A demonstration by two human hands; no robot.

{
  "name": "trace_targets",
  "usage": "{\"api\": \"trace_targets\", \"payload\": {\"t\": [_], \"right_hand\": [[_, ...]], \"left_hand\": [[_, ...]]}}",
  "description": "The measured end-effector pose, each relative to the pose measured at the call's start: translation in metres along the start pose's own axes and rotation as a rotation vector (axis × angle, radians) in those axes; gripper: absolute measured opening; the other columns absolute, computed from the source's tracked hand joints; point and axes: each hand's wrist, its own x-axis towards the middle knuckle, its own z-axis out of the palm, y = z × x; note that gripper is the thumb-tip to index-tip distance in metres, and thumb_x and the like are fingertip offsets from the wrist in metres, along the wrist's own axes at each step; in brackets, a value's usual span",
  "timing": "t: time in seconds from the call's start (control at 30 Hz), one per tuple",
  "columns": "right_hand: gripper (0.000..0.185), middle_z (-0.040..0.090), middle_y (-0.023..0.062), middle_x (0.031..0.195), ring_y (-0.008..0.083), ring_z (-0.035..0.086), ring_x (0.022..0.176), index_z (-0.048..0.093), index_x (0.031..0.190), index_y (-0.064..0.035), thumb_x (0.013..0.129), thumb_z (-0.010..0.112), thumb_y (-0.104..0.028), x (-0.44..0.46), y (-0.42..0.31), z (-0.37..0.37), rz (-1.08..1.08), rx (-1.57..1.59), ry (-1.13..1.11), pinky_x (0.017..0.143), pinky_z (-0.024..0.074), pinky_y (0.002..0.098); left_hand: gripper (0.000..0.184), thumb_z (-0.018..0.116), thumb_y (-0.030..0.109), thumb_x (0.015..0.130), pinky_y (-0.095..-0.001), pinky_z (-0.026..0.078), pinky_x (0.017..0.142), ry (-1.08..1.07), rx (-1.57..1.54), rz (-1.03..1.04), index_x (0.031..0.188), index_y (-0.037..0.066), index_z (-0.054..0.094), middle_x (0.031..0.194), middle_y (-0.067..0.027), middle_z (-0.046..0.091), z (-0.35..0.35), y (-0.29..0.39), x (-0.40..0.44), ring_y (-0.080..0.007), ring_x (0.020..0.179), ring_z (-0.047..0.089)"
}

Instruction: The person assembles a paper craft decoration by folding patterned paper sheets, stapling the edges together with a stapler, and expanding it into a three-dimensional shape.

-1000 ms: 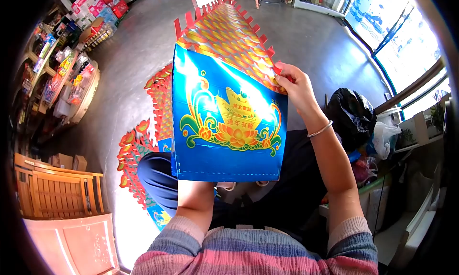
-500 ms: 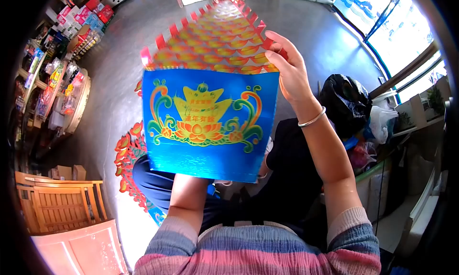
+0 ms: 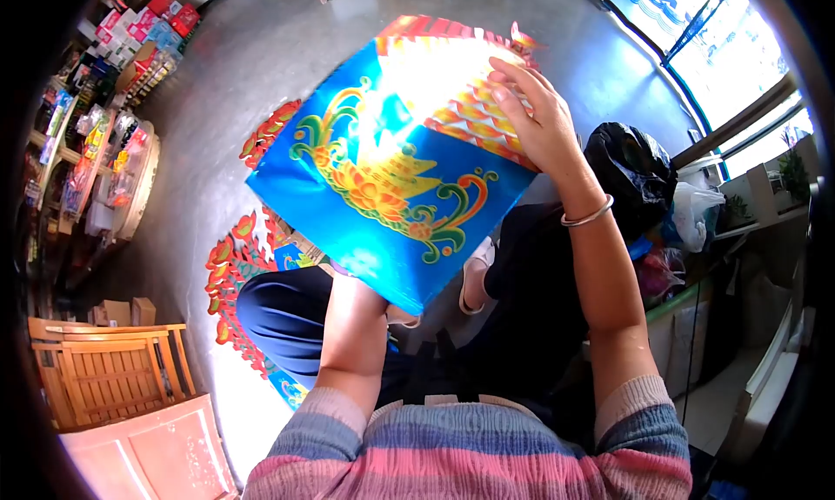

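Observation:
A glossy blue paper decoration [image 3: 304, 174] with a gold ingot, a lotus and green scrolls hangs tilted in front of me. Its far part is a red and yellow fish-scale section [image 3: 474, 109], washed out by glare in places. My right hand [image 3: 544, 117] is at the right edge of the scales, thumb and fingers curled about that edge. My left forearm [image 3: 355, 322] runs up behind the blue panel, which hides the left hand and its fingers. On the floor to the left lie similar red flowered paper decorations [image 3: 235, 283], partly covered by my leg.
Shelves of packaged goods [image 3: 96, 165] line the left side. A folded wooden chair [image 3: 113, 370] stands at lower left. On the right are a black plastic bag [image 3: 631, 183], a white bag [image 3: 693, 217] and a glass door [image 3: 739, 74].
The blue panel has turned clockwise and tilted, with its scale section swinging to the right and folding nearer. My right hand has shifted slightly right and down; more of the floor decorations shows.

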Motion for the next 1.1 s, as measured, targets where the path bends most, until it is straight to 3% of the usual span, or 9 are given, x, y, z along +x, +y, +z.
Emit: {"api": "trace_targets", "payload": {"t": [0.1, 0.33, 0.43, 0.57, 0.67, 0.8, 0.87, 0.97, 1.1], "right_hand": [[0.038, 0.057, 0.0123, 0.116, 0.0283, 0.048, 0.114, 0.052, 0.121, -0.007, 0.089, 0.051, -0.027, -0.005, -0.006, -0.001, 0.009, -0.014, -0.05, 0.097, 0.0351, 0.0351], [0.041, 0.057, 0.0132, 0.113, 0.0257, 0.053, 0.108, 0.053, 0.121, -0.0069, 0.088, 0.054, -0.031, -0.005, -0.011, 0.006, 0.055, -0.065, -0.165, 0.089, 0.0415, 0.033], [0.044, 0.057, 0.0163, 0.107, 0.0289, 0.053, 0.104, 0.056, 0.115, -0.005, 0.085, 0.055, -0.037, -0.001, -0.006, 0.001, 0.092, -0.1, -0.068, 0.091, 0.0409, 0.0359], [0.044, 0.058, 0.0144, 0.108, 0.0245, 0.059, 0.096, 0.053, 0.118, -0.0023, 0.088, 0.053, -0.035, 0.005, 0.013, -0.007, 0.323, 0.013, 0.073, 0.078, 0.0487, 0.0319], [0.043, 0.055, 0.011, 0.115, 0.0188, 0.057, 0.097, 0.047, 0.125, -0.0012, 0.094, 0.043, -0.031, 0.0, -0.021, -0.007, 0.47, 0.748, -0.081, 0.081, 0.0457, 0.0268], [0.045, 0.053, 0.0101, 0.116, 0.0172, 0.054, 0.104, 0.04, 0.129, 0.001, 0.093, 0.048, -0.024, 0.001, -0.035, 0.014, 0.289, 0.985, -0.118, 0.087, 0.0445, 0.0288], [0.046, 0.05, 0.0104, 0.122, 0.0167, 0.047, 0.114, 0.039, 0.129, -0.0002, 0.089, 0.054, -0.019, 0.003, -0.03, 0.028, 0.076, 0.845, -0.183, 0.092, 0.0396, 0.0293], [0.063, 0.045, 0.0177, 0.128, 0.0303, 0.043, 0.118, 0.036, 0.132, -0.0027, 0.081, 0.063, -0.028, 0.001, -0.037, 0.037, -0.229, 0.355, -0.16, 0.098, 0.034, 0.0361], [0.087, 0.031, 0.0166, 0.139, 0.0335, 0.026, 0.13, 0.029, 0.138, -0.006, 0.069, 0.073, -0.035, -0.008, -0.054, 0.041, -0.262, 0.145, -0.247, 0.105, 0.0244, 0.0414]], "left_hand": [[0.03, 0.055, 0.009, 0.08, -0.0339, 0.042, 0.088, 0.028, -0.008, -0.028, 0.11, 0.006, 0.053, 0.108, -0.0066, 0.057, -0.006, -0.01, -0.01, -0.0203, 0.101, 0.054], [0.029, 0.055, 0.01, 0.081, -0.0338, 0.042, 0.088, 0.067, -0.025, -0.063, 0.109, 0.006, 0.053, 0.108, -0.0064, 0.057, -0.021, -0.026, -0.026, -0.0202, 0.101, 0.055], [0.029, 0.055, 0.01, 0.081, -0.0337, 0.042, 0.087, 0.071, -0.03, -0.071, 0.109, 0.006, 0.053, 0.107, -0.0063, 0.057, -0.023, -0.026, -0.027, -0.0202, 0.1, 0.055], [0.028, 0.055, 0.011, 0.081, -0.0337, 0.042, 0.087, 0.072, -0.029, -0.065, 0.109, 0.006, 0.053, 0.107, -0.0062, 0.057, -0.027, -0.018, -0.028, -0.0202, 0.1, 0.055], [0.028, 0.055, 0.011, 0.081, -0.0336, 0.042, 0.087, 0.067, -0.018, -0.07, 0.109, 0.006, 0.054, 0.107, -0.0061, 0.057, -0.028, -0.015, -0.026, -0.0201, 0.1, 0.055], [0.028, 0.055, 0.011, 0.081, -0.0336, 0.042, 0.086, 0.052, -0.01, -0.058, 0.108, 0.006, 0.054, 0.106, -0.006, 0.057, -0.022, -0.008, -0.019, -0.0201, 0.099, 0.055], [0.027, 0.055, 0.012, 0.081, -0.0336, 0.042, 0.086, 0.026, 0.001, -0.037, 0.108, 0.006, 0.054, 0.106, -0.0059, 0.057, -0.015, 0.001, -0.01, -0.0201, 0.099, 0.055], [0.027, 0.056, 0.012, 0.081, -0.0335, 0.042, 0.086, 0.022, 0.002, -0.027, 0.108, 0.006, 0.054, 0.106, -0.0058, 0.057, -0.012, 0.005, -0.011, -0.02, 0.099, 0.055], [0.027, 0.056, 0.012, 0.082, -0.0335, 0.042, 0.086, 0.034, 0.003, -0.043, 0.108, 0.007, 0.054, 0.105, -0.0057, 0.057, -0.015, -0.003, -0.015, -0.02, 0.099, 0.055]]}}
